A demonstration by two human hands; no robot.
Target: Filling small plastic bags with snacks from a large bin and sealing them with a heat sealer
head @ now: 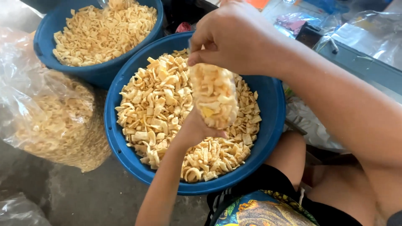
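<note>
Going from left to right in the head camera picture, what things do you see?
Big clear bag of snacks → near blue basin → small filled bag held by the right hand → clear plastic wrap.

2 blue basins [125, 167] of snack chips, 1 small filled bag [214, 98], 1 large sack [54, 121], 2 hands [228, 35]

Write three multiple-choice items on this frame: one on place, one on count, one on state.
1. Where is the small clear bag?
A. on the floor
B. above the near blue basin
C. inside the far basin

2. How many blue basins of snack pieces show?
A. one
B. two
C. four

3. What state is the small bag in?
A. empty
B. torn open flat
C. filled with snack pieces

Key: 1 B, the right hand pinches its top over the near basin while the left hand supports it below. 2 B, one near, one far. 3 C, pale yellow pieces show through the plastic.
</note>
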